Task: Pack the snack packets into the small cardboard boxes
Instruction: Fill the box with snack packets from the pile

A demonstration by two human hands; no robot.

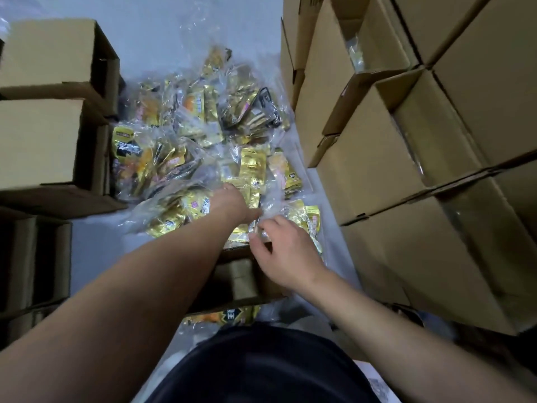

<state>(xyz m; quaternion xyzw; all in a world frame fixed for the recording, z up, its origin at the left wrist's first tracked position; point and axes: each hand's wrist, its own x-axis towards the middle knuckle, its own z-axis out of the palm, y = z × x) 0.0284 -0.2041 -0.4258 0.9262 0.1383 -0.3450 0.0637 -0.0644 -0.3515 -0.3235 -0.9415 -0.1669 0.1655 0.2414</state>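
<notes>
Legible text: almost none.

1. Stacked cardboard box (305, 13), far, right of centre: a dark printed mark at its top edge, cut off by the frame; it may be digits, but cannot be read for certain.
2. Black-and-gold snack packet (232, 314), near, beside the small open cardboard box (270, 286): a bold blocky emblem, resembling the letter "H", in gold on black.
3. Gold snack packets (252, 167) in the central heap: small printed labels, too blurred to read.

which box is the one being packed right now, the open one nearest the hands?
The small open box directly under the forearms, just below the right hand. The other boxes stand in stacks at the left and right edges.
</notes>
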